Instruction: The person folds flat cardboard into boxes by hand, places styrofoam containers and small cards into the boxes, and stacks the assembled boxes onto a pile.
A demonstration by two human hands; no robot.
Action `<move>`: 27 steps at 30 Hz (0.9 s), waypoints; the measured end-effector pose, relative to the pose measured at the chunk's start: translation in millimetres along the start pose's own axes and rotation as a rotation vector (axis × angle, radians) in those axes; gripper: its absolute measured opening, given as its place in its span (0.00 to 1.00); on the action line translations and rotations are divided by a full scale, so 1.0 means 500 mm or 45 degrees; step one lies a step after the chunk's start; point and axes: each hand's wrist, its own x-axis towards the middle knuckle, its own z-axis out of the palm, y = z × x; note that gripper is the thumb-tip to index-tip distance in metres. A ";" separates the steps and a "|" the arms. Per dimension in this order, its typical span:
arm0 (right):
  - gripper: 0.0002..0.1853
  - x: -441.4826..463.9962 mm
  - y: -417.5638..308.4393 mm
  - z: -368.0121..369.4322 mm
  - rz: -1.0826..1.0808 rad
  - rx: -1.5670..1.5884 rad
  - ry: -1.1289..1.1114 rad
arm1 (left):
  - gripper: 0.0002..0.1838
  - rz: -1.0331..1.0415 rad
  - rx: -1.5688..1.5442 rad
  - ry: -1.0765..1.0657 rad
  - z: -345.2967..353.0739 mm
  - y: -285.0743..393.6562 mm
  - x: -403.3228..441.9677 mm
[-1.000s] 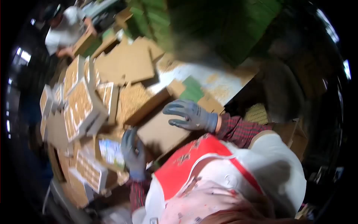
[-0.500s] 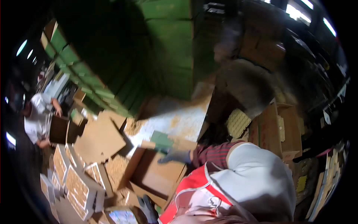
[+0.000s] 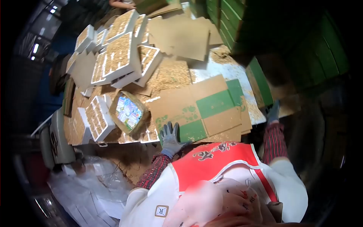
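A brown cardboard carton with green printing point(image 3: 189, 101) lies flattened on the near part of the table. My left hand point(image 3: 172, 139), in a grey glove, rests with spread fingers on its lower left corner. Out to the right, my gloved right hand point(image 3: 273, 111) reaches past the table edge, its fingers stretched out against the near end of another green and brown carton point(image 3: 260, 84). Its fingertips are partly blurred, and any part behind that carton is hidden.
White trays filled with sawdust-like material point(image 3: 118, 56) are stacked at the back left. A basket with colourful packets point(image 3: 128, 112) sits beside the flat carton. Cardboard sheets point(image 3: 179, 36) lie behind, and green boxes point(image 3: 230, 22) rise at the back right. Another person's arm point(image 3: 123, 4) shows far back.
The view has swung, bringing the trays and basket nearer the middle. The carton before me looked open and hollow; a flattened one lies there now. My right hand has moved right, off the carton.
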 end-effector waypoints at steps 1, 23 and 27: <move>0.21 -0.129 -0.045 0.101 0.187 -0.046 0.491 | 0.60 -0.069 -0.075 0.049 0.018 -0.020 0.003; 0.21 -0.223 -0.086 0.554 -1.153 -1.443 -0.705 | 0.49 0.829 -2.580 -1.188 -0.221 -0.239 0.092; 0.32 -0.478 -0.126 0.676 -0.509 -0.381 -0.830 | 0.42 0.898 -0.883 -0.273 -0.314 -0.052 -0.001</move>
